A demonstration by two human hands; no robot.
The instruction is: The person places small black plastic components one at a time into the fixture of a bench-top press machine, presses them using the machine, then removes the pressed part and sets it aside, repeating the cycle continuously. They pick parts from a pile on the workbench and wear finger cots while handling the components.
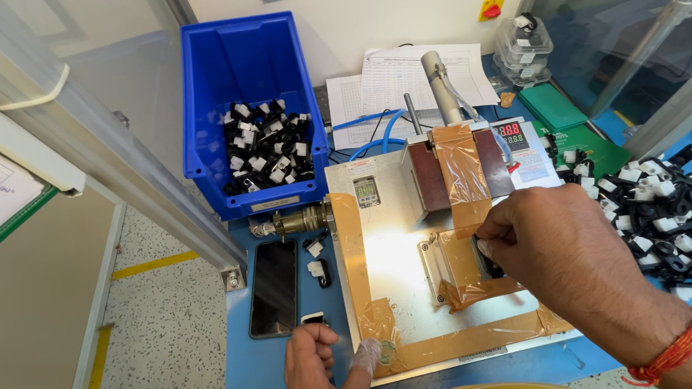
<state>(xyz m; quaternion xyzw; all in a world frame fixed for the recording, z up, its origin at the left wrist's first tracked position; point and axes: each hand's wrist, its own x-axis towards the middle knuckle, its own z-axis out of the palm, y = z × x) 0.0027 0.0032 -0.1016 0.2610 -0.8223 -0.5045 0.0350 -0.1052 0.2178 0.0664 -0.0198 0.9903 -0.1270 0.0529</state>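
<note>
A blue counter (270, 381) stands beside a speckled floor (166, 316) with yellow lines. On it a metal plate (395, 248), edged with brown tape, carries a taped fixture (459, 173). The right hand (560, 247) pinches a small black part (487, 259) at the fixture's lower block. The left hand (314, 370), fingers curled, presses a covered fingertip onto a button (385, 351) at the plate's near corner. A phone (273, 287) lies to the left, a blue bin (248, 103) of clips behind, and loose clips (668, 210) are heaped to the right.

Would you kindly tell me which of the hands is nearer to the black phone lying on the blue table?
Left. The left hand sits just below-right of the phone; the right hand is far off, over the metal fixture plate.
</note>
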